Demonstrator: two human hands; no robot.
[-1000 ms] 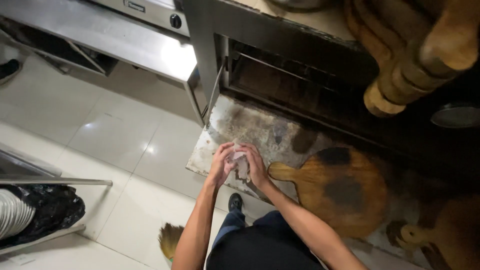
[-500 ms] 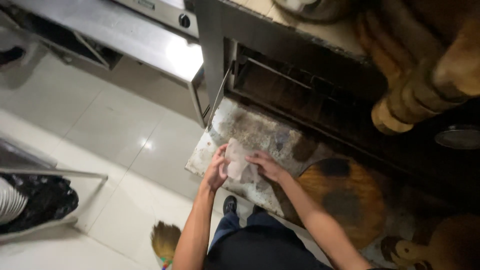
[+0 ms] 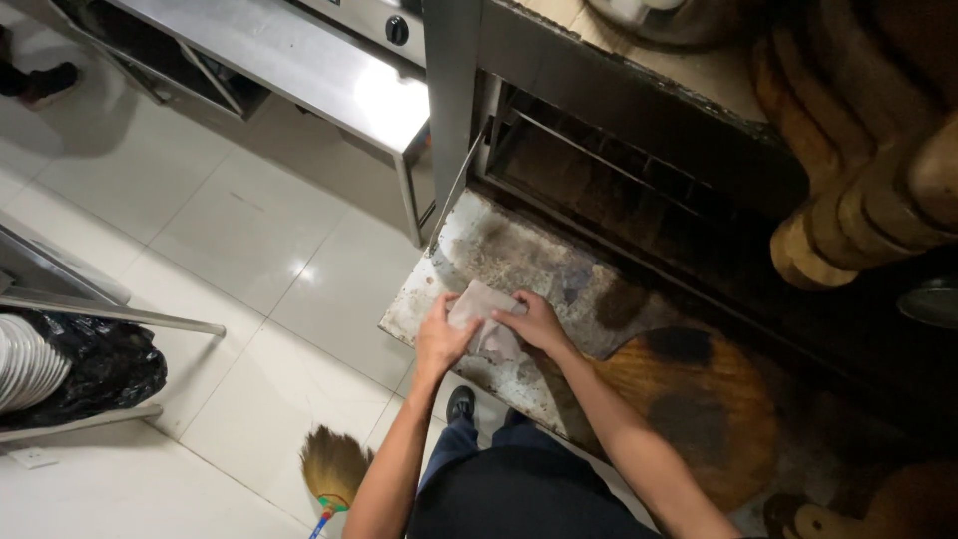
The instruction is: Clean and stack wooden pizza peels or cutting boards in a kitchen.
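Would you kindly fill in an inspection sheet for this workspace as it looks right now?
Surface: metal shelf in front of the oven opening, stained and scorched.
Job's things: pale crumpled cloth held over the shelf's front part.
Clutter: round wooden board with burnt patches on the shelf; stacked wooden boards above right.
Hands: left hand and right hand both have a grip on the cloth.
Cables: nothing seen.
Surroundings: white tiled floor; broom below; black bag and white plates at left; steel counter.
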